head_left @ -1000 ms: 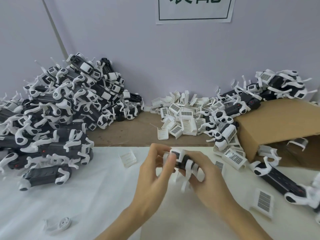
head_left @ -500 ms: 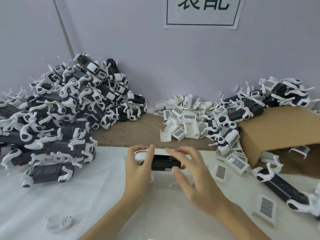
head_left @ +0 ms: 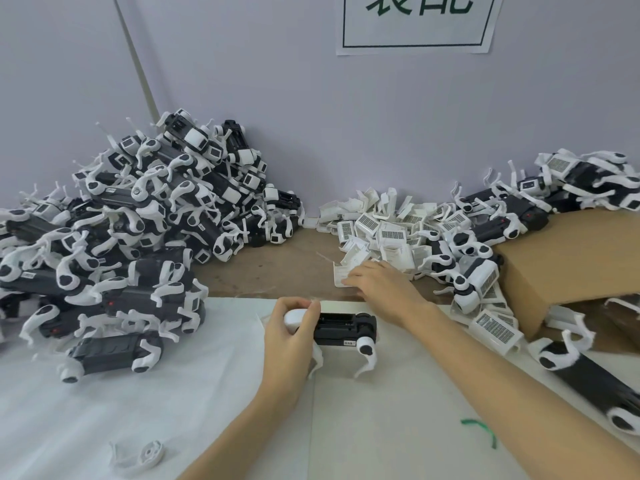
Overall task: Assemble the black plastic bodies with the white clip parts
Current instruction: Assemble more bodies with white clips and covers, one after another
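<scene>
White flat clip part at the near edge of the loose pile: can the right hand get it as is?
Probably yes. The right hand already has fingertips on that white flat clip part, which lies exposed on the brown wooden bench with nothing over it.

left hand (head_left: 290, 336): grips black body (head_left: 343, 329) on white sheet (head_left: 173, 403)
right hand (head_left: 382, 284): fingers on white clip (head_left: 341, 274) — pile edge

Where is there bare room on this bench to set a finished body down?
Bare white sheet lies between the left heap of bodies, the left hand and the loose white part. Crowded: around the clip pile and cardboard box.
</scene>
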